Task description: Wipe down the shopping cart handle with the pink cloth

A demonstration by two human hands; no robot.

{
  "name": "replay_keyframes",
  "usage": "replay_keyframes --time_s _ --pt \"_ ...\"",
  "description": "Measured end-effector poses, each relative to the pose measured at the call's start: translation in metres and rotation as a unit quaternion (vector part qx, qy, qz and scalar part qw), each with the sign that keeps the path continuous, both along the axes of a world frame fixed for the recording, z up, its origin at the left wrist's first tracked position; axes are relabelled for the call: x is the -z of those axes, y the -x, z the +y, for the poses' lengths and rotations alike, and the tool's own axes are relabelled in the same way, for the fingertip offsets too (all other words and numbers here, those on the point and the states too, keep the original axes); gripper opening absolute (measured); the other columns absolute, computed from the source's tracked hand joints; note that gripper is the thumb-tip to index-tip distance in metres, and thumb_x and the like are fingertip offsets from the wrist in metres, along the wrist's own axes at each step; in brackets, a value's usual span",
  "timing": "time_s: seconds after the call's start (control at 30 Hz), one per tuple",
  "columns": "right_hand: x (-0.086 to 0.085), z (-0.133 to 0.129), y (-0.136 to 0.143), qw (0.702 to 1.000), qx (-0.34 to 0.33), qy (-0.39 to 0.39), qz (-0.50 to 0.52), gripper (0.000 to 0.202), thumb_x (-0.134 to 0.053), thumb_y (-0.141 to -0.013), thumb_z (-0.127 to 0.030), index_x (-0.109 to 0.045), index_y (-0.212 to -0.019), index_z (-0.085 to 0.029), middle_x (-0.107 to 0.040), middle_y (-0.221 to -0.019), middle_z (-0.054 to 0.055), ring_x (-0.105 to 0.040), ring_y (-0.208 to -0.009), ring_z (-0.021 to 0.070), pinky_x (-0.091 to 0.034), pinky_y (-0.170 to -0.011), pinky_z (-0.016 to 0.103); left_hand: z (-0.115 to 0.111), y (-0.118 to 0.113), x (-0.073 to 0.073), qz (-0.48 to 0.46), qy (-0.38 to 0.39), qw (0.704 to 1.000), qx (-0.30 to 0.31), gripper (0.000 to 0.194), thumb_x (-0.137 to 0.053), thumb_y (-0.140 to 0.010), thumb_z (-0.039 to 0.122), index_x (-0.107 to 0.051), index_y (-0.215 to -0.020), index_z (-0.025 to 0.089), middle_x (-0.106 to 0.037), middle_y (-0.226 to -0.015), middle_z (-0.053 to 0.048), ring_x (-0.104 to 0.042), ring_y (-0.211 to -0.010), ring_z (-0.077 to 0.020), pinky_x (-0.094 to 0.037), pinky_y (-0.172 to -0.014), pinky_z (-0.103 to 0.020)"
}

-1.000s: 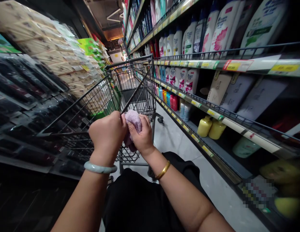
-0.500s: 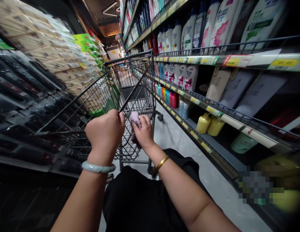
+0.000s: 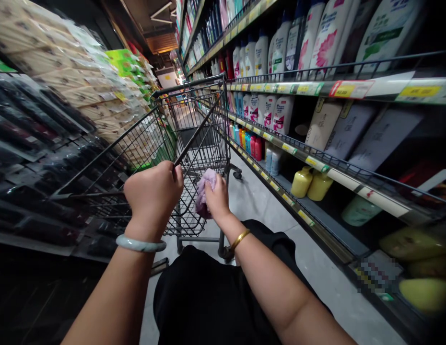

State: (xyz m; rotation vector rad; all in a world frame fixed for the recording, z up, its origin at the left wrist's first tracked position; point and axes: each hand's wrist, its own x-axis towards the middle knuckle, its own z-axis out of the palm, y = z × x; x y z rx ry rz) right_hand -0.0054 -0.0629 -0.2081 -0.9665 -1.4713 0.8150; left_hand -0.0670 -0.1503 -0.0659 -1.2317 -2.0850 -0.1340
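A black wire shopping cart (image 3: 197, 136) stands right in front of me, its front corner nearest. My left hand (image 3: 153, 194), with a pale bangle at the wrist, is closed round the cart's dark top rail at that corner. In my right hand (image 3: 217, 197) is a bunched lilac cloth (image 3: 203, 191), pressed between thumb and fingers. The cloth is just in front of the cart's wire side; whether it touches the wires I cannot tell. A gold bangle (image 3: 240, 238) circles my right wrist.
Shelves of shampoo bottles (image 3: 276, 48) with a price rail (image 3: 298, 88) line the right side. Yellow pump bottles (image 3: 301, 183) sit low there. Stacked tissue packs (image 3: 97, 91) and dark hanging packages (image 3: 39, 187) fill the left. Grey tiled floor (image 3: 259, 191) runs between.
My right hand has shifted slightly to the right and turned, so more of the lilac cloth shows. The left hand stays on the cart rail, a little further left in view.
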Motion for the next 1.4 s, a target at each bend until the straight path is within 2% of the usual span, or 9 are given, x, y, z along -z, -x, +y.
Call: replay_keyframes --time_s 0.07,0.2,0.27,0.4,0.63,0.83,1.03,1.23,1.4 --pt "-0.003 -0.001 0.001 1.000 0.003 0.000 0.016 0.024 -0.064 -0.095 -0.024 -0.065 -0.119 -0.019 -0.068 -0.120 0.014 -0.069 -0.109 0.0249 -0.059 -0.099 0.039 0.001 0.001 -0.002 0.002 0.013 1.000 0.003 0.050 -0.036 -0.104 0.049 -0.073 -0.088 0.019 -0.073 -0.078 -0.013 -0.065 -0.070 -0.0270 -0.019 -0.060 -0.035" --pt "-0.016 -0.012 0.004 0.988 -0.054 -0.141 0.033 0.024 -0.061 -0.099 -0.026 -0.064 -0.122 -0.021 -0.065 -0.128 0.014 -0.066 -0.119 0.0236 -0.055 -0.107 0.037 0.003 0.005 -0.007 -0.003 0.034 0.999 0.003 0.045 -0.041 -0.102 0.047 -0.075 -0.091 0.019 -0.075 -0.081 -0.014 -0.068 -0.073 -0.0279 -0.021 -0.059 -0.035" --pt "-0.012 -0.011 0.007 0.993 -0.056 -0.103 0.005 0.025 -0.059 -0.100 -0.024 -0.064 -0.124 -0.020 -0.065 -0.130 0.015 -0.067 -0.118 0.0240 -0.056 -0.106 0.037 0.004 0.009 -0.009 -0.006 0.041 0.999 0.003 0.044 -0.042 -0.101 0.047 -0.075 -0.091 0.019 -0.076 -0.082 -0.013 -0.069 -0.075 -0.0286 -0.022 -0.059 -0.035" --pt "0.007 -0.006 0.014 0.994 -0.044 0.075 -0.072 0.022 -0.058 -0.100 -0.022 -0.064 -0.121 -0.018 -0.067 -0.121 0.015 -0.069 -0.109 0.0255 -0.058 -0.098 0.039 0.003 0.020 -0.011 -0.016 0.048 0.999 -0.005 0.045 -0.043 -0.101 0.050 -0.075 -0.091 0.020 -0.076 -0.083 -0.013 -0.070 -0.076 -0.0283 -0.022 -0.058 -0.035" --pt "0.001 -0.040 0.030 0.987 -0.101 -0.096 -0.077 0.030 -0.057 -0.099 -0.020 -0.061 -0.129 -0.021 -0.062 -0.133 0.015 -0.067 -0.115 0.0237 -0.057 -0.104 0.037 -0.004 0.039 -0.010 -0.027 0.034 0.999 -0.013 0.050 -0.038 -0.103 0.051 -0.075 -0.092 0.019 -0.076 -0.086 -0.014 -0.069 -0.078 -0.0274 -0.020 -0.060 -0.035" --pt "0.017 -0.030 0.029 0.974 -0.103 0.094 -0.179 0.025 -0.053 -0.102 -0.020 -0.060 -0.126 -0.021 -0.067 -0.123 0.013 -0.070 -0.108 0.0238 -0.059 -0.096 0.038 -0.007 0.042 -0.010 -0.031 0.040 0.998 -0.023 0.052 -0.036 -0.103 0.052 -0.075 -0.094 0.019 -0.076 -0.087 -0.013 -0.066 -0.076 -0.0272 -0.020 -0.060 -0.035" --pt "-0.008 -0.040 0.015 0.977 -0.151 -0.033 -0.147 0.029 -0.055 -0.101 -0.028 -0.061 -0.129 -0.024 -0.065 -0.130 0.010 -0.067 -0.114 0.0230 -0.055 -0.101 0.034 -0.008 0.043 -0.009 -0.017 0.037 0.999 -0.026 0.055 -0.033 -0.104 0.053 -0.076 -0.098 0.020 -0.076 -0.088 -0.013 -0.067 -0.078 -0.0277 -0.020 -0.060 -0.035" --pt "0.005 -0.021 0.007 0.931 -0.200 0.099 -0.287 0.033 -0.055 -0.099 -0.024 -0.064 -0.130 -0.024 -0.069 -0.122 0.012 -0.070 -0.107 0.0252 -0.056 -0.094 0.036 -0.011 0.045 -0.009 -0.020 0.041 0.999 -0.027 0.058 -0.032 -0.104 0.055 -0.078 -0.111 0.020 -0.077 -0.091 -0.012 -0.068 -0.081 -0.0289 -0.023 -0.060 -0.035" --pt "0.005 -0.018 0.010 0.964 -0.191 0.023 -0.185 0.036 -0.055 -0.102 -0.032 -0.060 -0.137 -0.023 -0.064 -0.136 0.011 -0.065 -0.121 0.0234 -0.053 -0.105 0.035 -0.015 0.046 -0.009 -0.015 0.041 0.999 -0.026 0.059 -0.033 -0.105 0.056 -0.078 -0.115 0.019 -0.078 -0.092 -0.012 -0.068 -0.082 -0.0275 -0.023 -0.060 -0.034"
